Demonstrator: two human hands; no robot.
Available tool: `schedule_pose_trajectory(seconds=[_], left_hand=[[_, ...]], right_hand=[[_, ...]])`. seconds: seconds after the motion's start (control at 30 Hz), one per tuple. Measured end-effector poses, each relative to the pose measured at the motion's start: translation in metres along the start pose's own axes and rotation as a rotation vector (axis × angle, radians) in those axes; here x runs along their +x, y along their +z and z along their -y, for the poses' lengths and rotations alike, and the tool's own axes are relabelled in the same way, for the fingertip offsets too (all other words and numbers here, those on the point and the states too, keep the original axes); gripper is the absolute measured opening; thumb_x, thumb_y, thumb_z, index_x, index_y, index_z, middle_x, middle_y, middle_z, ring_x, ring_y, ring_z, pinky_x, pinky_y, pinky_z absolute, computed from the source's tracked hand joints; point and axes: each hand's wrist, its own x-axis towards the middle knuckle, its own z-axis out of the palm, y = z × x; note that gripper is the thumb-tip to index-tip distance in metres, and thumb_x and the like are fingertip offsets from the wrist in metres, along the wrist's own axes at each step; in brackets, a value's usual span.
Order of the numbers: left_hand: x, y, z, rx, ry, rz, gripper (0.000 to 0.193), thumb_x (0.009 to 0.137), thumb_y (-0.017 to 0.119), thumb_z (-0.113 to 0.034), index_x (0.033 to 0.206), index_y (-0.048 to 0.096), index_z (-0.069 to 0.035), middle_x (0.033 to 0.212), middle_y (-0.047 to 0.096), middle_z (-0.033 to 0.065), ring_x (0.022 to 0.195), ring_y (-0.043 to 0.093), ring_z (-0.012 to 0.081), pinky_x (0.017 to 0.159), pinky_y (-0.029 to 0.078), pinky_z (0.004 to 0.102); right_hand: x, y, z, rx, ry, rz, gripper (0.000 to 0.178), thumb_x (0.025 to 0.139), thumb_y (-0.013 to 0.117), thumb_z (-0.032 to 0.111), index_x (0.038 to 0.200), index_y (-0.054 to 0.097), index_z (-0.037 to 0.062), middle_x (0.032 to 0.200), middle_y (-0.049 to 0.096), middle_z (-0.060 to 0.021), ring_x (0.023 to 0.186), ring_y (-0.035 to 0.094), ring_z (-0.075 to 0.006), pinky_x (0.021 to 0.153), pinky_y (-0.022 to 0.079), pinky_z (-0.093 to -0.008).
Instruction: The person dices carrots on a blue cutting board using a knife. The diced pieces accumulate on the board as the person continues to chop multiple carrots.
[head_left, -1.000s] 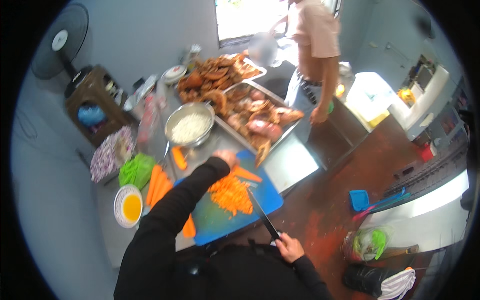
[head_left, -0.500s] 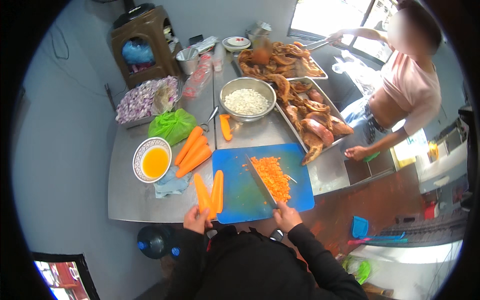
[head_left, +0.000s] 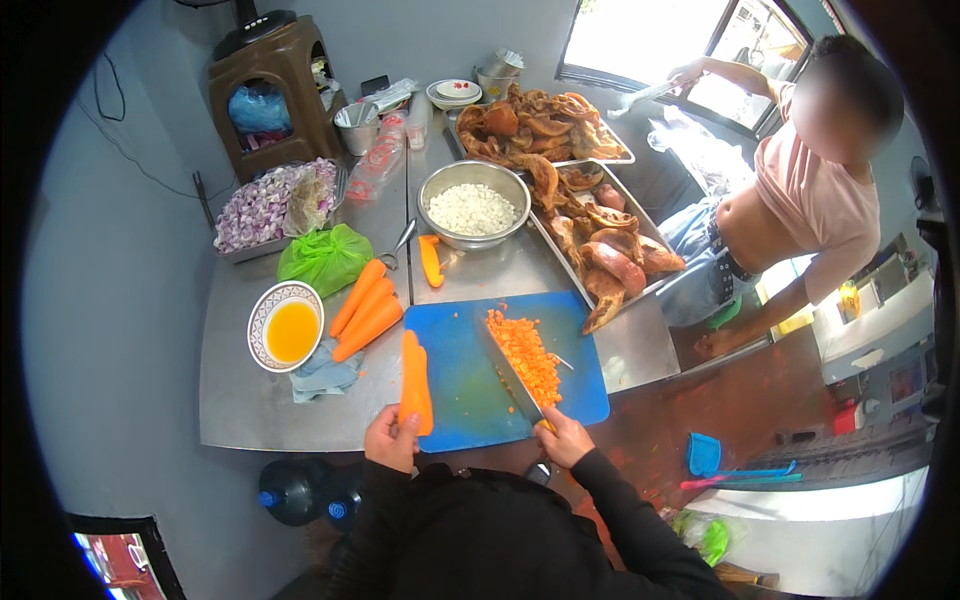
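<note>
My left hand (head_left: 393,438) is closed on the near ends of long carrot pieces (head_left: 415,385), which lie side by side at the left edge of the blue cutting board (head_left: 460,395). In my right hand (head_left: 566,437) is a kitchen knife (head_left: 512,372), its blade slanting up and left along a heap of diced carrot (head_left: 527,355) on the board's right half. Several peeled whole carrots (head_left: 366,325) rest beyond the left hand, near a bowl of orange liquid (head_left: 292,332) and a light blue cloth (head_left: 326,374).
Behind the board stand a metal bowl of white diced pieces (head_left: 473,208), an orange carrot piece (head_left: 430,262) and a peeler (head_left: 398,245). Trays of browned meat (head_left: 602,240) fill the right. A green bag (head_left: 326,258) and chopped onion (head_left: 275,208) sit left. Another person (head_left: 820,190) holds tongs.
The two carrot pieces, spread apart before, are now together in my left hand. The knife remains beside the diced heap. The other person's tongs have turned, and the whole view has shifted slightly.
</note>
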Motion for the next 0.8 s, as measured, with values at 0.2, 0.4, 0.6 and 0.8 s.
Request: schedule_pose_trajectory(seconds=[0.2, 0.4, 0.6, 0.8], left_hand=[[0.0, -0.03, 0.011, -0.047, 0.025, -0.061, 0.037, 0.099, 0.07, -0.014, 0.131, 0.052, -0.004, 0.096, 0.07, 0.0048, 0.073, 0.06, 0.0075, 0.059, 0.046, 0.0224], [-0.02, -0.035, 0.049, -0.184, -0.137, -0.053, 0.025, 0.1, 0.069, -0.013, 0.119, 0.053, -0.008, 0.105, 0.072, 0.004, 0.082, 0.064, 0.0086, 0.063, 0.047, 0.0227], [-0.029, -0.002, 0.067, -0.204, -0.183, -0.009, 0.026, 0.1, 0.069, -0.013, 0.12, 0.053, -0.006, 0.106, 0.072, 0.0064, 0.084, 0.067, 0.0109, 0.067, 0.053, 0.0244], [-0.031, 0.008, 0.083, -0.112, -0.201, 0.048, 0.031, 0.097, 0.073, -0.007, 0.12, 0.053, -0.004, 0.107, 0.071, 0.0109, 0.093, 0.071, 0.0169, 0.073, 0.062, 0.0295]], right_hand=[[-0.026, -0.045, -0.032, -0.35, -0.134, 0.151, 0.031, 0.094, 0.07, 0.033, 0.119, 0.073, 0.016, 0.106, 0.075, -0.0165, 0.1, 0.071, -0.0374, 0.089, 0.056, -0.0473], [0.03, -0.098, -0.044, -0.459, -0.169, 0.06, 0.022, 0.096, 0.063, 0.031, 0.11, 0.072, 0.0183, 0.094, 0.074, -0.0164, 0.091, 0.072, -0.0376, 0.08, 0.056, -0.0487], [0.076, -0.105, -0.028, -0.545, -0.256, -0.132, 0.019, 0.095, 0.068, 0.03, 0.108, 0.072, 0.0168, 0.094, 0.074, -0.0184, 0.093, 0.071, -0.0395, 0.081, 0.056, -0.0497], [0.021, -0.067, -0.03, -0.487, -0.239, 0.005, 0.019, 0.095, 0.069, 0.032, 0.107, 0.071, 0.0175, 0.087, 0.075, -0.0149, 0.085, 0.072, -0.0398, 0.076, 0.056, -0.0513]])
